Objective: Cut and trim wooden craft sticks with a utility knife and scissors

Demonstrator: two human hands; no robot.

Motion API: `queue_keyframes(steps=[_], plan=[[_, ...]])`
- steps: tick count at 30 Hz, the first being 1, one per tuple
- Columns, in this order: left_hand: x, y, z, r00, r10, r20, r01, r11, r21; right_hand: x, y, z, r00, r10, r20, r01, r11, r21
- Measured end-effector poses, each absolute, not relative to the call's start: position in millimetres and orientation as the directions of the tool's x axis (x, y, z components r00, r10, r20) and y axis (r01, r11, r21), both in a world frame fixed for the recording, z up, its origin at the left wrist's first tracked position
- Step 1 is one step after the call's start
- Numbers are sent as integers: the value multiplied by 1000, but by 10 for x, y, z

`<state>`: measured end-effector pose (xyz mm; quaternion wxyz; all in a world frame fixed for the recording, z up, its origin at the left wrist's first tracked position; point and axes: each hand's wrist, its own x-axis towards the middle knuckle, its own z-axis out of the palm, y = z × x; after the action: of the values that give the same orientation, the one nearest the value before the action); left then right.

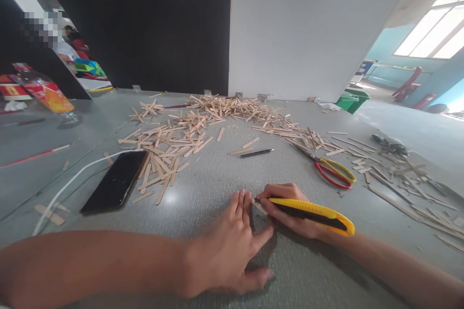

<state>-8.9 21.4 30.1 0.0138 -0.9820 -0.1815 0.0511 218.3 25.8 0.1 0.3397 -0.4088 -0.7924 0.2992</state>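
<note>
In my right hand point(290, 210) is a yellow utility knife point(319, 212), its handle sloping back over the wrist and its tip end low near the tabletop. At that tip lies a small piece of wooden stick point(259, 206), partly covered by my fingers. My left hand point(232, 246) rests on the table beside it, fingers stretched forward with their tips at the piece, thumb apart. A black pen point(257, 153) lies just beyond both hands. To the right of it are scissors point(335, 173) with red and yellow handles.
Many short wooden sticks point(188, 130) are heaped across the table's far side. A phone point(116, 181) with a white cable point(72, 181) lies left, a drink bottle point(47, 91) behind it. Longer strips point(395, 193) lie right. Black and white panels point(297, 29) close off the back.
</note>
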Motion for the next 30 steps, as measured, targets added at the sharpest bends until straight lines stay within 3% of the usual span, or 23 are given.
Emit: queue_keyframes(steps=[17, 30], plan=[[-118, 218, 172, 940, 338, 35, 340, -931, -136, 2142, 247, 9, -396, 874, 282, 479, 459, -749], [-87, 211, 248, 934, 356, -41, 351, -932, -89, 2145, 262, -14, -396, 866, 307, 469, 478, -743]])
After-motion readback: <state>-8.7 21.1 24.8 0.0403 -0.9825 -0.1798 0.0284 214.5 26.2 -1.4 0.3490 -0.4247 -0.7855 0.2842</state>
